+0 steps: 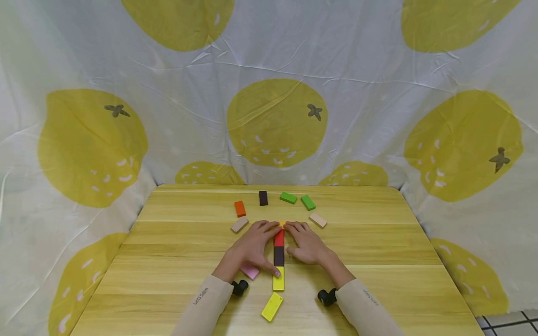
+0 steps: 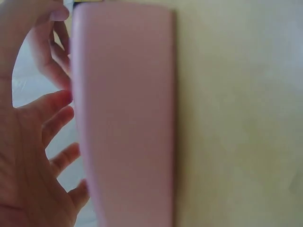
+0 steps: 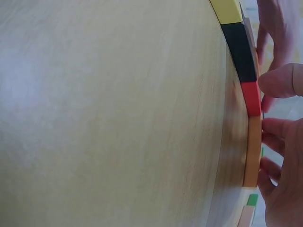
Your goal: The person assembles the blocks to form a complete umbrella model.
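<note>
In the head view a straight row of blocks runs away from me: a yellow block (image 1: 279, 283), a black block (image 1: 279, 256), a red block (image 1: 279, 238) and an orange block (image 1: 283, 224) at the far end. My left hand (image 1: 257, 245) lies along the left side, its thumb on the yellow block and its fingertips at the orange one. From the other side, my right hand (image 1: 308, 246) touches the orange block (image 3: 253, 151) with extended fingers. A pink block (image 2: 125, 113), partly hidden in the head view, lies under the left wrist.
A loose yellow block (image 1: 272, 307) lies near me. Beyond the hands, an orange-red block (image 1: 240, 208), a dark block (image 1: 263, 198), two green blocks (image 1: 288, 198) and two pale wooden blocks (image 1: 318, 220) form an arc on the wooden table (image 1: 378, 242). A lemon-print cloth (image 1: 357, 60) hangs behind.
</note>
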`<move>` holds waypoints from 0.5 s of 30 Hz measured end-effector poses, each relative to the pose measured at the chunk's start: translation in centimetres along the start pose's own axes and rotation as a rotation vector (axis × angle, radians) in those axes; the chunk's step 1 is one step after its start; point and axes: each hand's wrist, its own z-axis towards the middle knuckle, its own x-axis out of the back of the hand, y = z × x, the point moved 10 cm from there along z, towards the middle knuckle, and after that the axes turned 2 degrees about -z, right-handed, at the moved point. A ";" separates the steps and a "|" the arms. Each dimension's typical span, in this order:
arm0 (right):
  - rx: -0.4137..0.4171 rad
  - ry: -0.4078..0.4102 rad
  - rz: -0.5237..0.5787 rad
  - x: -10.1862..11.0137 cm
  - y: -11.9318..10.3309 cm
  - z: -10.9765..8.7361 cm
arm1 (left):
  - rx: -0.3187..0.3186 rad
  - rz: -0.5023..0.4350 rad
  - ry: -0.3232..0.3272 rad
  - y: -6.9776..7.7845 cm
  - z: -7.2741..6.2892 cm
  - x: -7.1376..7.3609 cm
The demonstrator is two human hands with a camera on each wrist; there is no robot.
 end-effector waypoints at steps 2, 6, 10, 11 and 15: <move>0.002 -0.001 0.001 0.0 0.0 0.0 | -0.004 0.016 -0.001 0.0 0.0 -0.2; 0.009 0.006 0.006 0.0 0.1 0.0 | -0.008 0.042 -0.001 0.1 0.0 -0.3; 0.019 0.023 -0.009 -0.2 0.2 0.0 | -0.018 0.055 -0.009 0.4 0.0 -0.2; 0.023 0.032 -0.014 -0.2 0.1 -0.1 | -0.021 0.054 -0.010 0.4 0.0 -0.2; 0.026 0.053 -0.032 -0.1 0.0 -0.2 | -0.015 0.052 -0.018 0.5 0.0 -0.2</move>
